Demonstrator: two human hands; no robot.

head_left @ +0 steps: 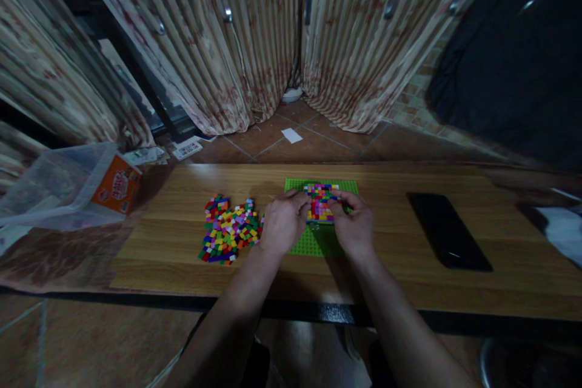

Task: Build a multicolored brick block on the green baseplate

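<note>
- On the wooden table, head view: a multicoloured brick patch lies flat on the far half of a green studded baseplate, between both hands.
- Left hand: fingers curled, nearly pinched, at the patch's left edge; right hand: thumb and forefinger slightly parted at its right side — whether either grips a brick, I cannot tell.
- Likely risks: uneven pressing could pop bricks loose; a leftward sweep could scatter the loose brick pile just beside.
- Patch edges run roughly square with the baseplate — about as wide as deep, so no clear long axis.
</note>
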